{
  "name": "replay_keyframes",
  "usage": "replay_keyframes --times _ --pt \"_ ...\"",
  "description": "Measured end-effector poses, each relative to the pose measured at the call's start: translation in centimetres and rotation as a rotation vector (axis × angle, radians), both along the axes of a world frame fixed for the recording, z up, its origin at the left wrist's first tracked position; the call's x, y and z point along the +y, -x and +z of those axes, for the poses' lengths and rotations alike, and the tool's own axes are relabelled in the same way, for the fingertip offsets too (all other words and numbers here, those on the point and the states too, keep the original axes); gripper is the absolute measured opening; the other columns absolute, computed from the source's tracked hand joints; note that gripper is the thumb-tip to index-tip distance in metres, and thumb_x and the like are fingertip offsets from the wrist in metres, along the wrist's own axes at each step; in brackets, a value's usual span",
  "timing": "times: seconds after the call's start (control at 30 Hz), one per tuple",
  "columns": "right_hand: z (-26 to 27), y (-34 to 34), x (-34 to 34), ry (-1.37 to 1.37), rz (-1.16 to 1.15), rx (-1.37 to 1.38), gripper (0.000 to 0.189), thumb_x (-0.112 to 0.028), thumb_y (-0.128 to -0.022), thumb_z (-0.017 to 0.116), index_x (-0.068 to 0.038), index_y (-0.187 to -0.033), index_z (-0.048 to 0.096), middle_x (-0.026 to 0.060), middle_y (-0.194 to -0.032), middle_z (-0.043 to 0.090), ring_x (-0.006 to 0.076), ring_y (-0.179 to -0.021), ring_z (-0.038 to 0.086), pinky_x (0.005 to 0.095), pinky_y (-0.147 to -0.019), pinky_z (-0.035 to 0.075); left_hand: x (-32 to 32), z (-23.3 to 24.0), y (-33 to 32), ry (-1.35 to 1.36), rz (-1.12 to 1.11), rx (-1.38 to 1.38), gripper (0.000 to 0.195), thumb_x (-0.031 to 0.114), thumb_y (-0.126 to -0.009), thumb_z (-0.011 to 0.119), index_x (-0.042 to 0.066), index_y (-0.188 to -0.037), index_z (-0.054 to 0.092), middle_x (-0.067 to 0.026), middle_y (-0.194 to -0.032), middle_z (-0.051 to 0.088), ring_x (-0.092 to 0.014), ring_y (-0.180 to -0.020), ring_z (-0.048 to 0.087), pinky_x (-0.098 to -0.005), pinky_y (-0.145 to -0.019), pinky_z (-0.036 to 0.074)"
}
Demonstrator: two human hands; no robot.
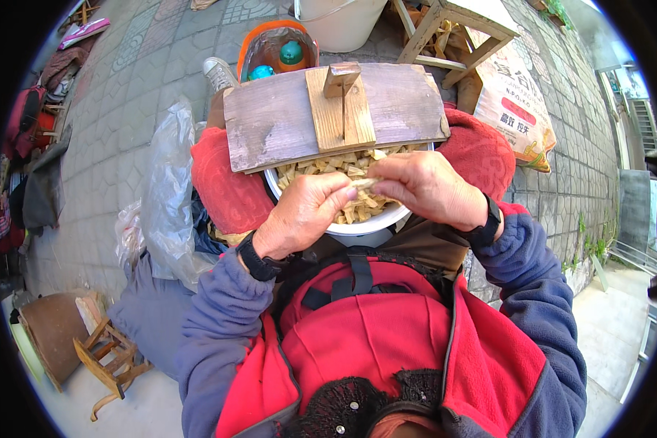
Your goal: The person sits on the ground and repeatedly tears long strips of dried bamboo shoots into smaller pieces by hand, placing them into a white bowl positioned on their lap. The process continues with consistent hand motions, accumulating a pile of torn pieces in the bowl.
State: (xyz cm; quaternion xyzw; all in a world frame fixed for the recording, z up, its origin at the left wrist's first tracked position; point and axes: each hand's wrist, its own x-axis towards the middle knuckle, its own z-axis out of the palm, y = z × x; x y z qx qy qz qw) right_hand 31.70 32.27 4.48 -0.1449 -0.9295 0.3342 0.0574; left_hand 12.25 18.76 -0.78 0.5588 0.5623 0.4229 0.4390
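Note:
Between both hands is a pale yellow strip (364, 183), apparently a dried food piece. My left hand (305, 208) pinches one end with thumb and forefinger. My right hand (430, 186) grips the other end. Under them, a white basin (356, 228) at my lap holds many similar cut pieces (356, 211). Across the far side of the basin and my knees lies a worn wooden board (274, 117). Fixed on it is a lighter wood plank (328, 123) with an upright wooden block (341, 76) and a thin dark upright piece, maybe a blade.
Beyond the board stand an orange-rimmed bag (246, 46) with round containers, a white bucket (342, 27) and a wooden stool (421, 41). A printed sack (512, 104) lies right. Clear plastic bags (167, 180) are left; a small wooden chair (109, 356) is lower left.

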Motion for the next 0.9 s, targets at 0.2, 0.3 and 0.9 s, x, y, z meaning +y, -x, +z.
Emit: replay_keyframes --times 0.2,0.3,0.9 --pt "-2.1 1.8 2.0 0.396 -0.323 0.106 0.018 -0.015 -0.099 0.057 0.000 -0.104 0.066 0.0176 -0.079 0.066 0.0257 -0.069 0.065 0.0371 -0.066 0.051 3.1 -0.3 3.2 -0.022 0.122 0.061 0.022 0.018 -0.097 0.057 -0.001 -0.104 0.067 -0.0142 -0.078 0.065 -0.022 -0.071 0.063 -0.0339 -0.068 0.050" --pt "-3.1 2.9 2.7 0.300 -0.426 0.122 0.016 -0.011 -0.101 0.057 0.000 -0.110 0.063 0.0018 -0.078 0.059 0.0089 -0.071 0.054 0.0253 -0.064 0.047 4.5 -0.8 4.0 -0.003 0.176 0.027 0.021 0.014 -0.096 0.056 -0.001 -0.106 0.066 -0.0111 -0.076 0.064 -0.018 -0.072 0.062 -0.0331 -0.068 0.050" --pt "-4.5 2.6 1.9 -0.248 -0.252 0.225 0.014 -0.015 -0.083 0.069 -0.009 -0.096 0.066 0.0102 -0.098 0.064 0.0322 -0.096 0.060 0.0412 -0.084 0.047 5.1 -2.4 3.9 -0.159 0.447 0.562 0.008 0.014 -0.093 0.060 0.006 -0.093 0.059 -0.0164 -0.070 0.065 -0.033 -0.066 0.066 -0.0440 -0.059 0.050"
